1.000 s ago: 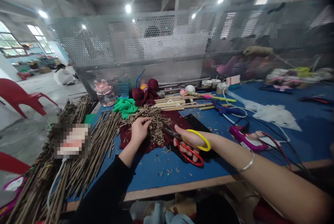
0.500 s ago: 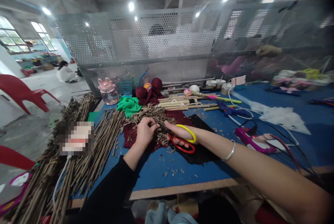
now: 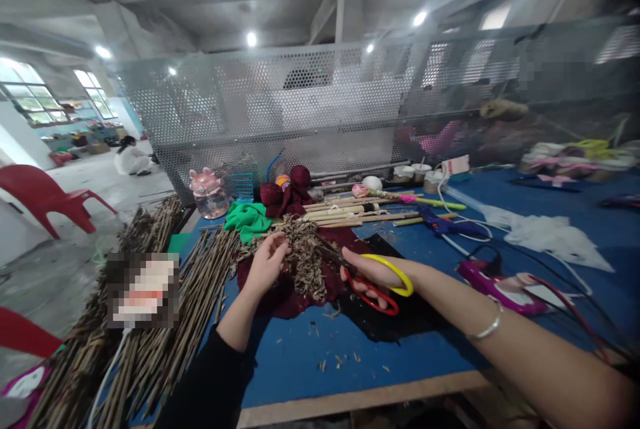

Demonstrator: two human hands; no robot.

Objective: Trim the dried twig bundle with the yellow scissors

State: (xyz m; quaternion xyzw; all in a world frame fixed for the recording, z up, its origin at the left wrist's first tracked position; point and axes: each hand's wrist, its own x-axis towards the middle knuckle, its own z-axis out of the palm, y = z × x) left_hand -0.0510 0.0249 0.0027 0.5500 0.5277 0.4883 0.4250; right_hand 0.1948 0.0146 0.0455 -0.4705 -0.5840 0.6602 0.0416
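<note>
My right hand (image 3: 373, 275) grips a pair of scissors (image 3: 400, 277) with one yellow and one red handle loop. Their dark blades point left over a heap of dried, brownish plant bits (image 3: 306, 262). At the heap's left edge is my left hand (image 3: 267, 265), its fingers loosely curled with a small gap beside the thumb; I see nothing held in it. Under the heap lies a dark red cloth (image 3: 285, 305), with a black cloth (image 3: 385, 322) to its right. Scraps are scattered on the blue tabletop (image 3: 290, 362).
Bundles of thin dry stalks (image 3: 185, 322) lie along the left, with a blurred-out device on a white cable over them. Behind the heap are a green cloth (image 3: 247, 219), pale sticks (image 3: 335, 215) and a pink-lidded jar (image 3: 210, 195). A purple power strip (image 3: 500, 289) with cables sits right.
My right hand brought the scissors left, close to my left hand, then drew them back right. My left hand's fingers have parted from the blades and loosened. The view has shifted slightly.
</note>
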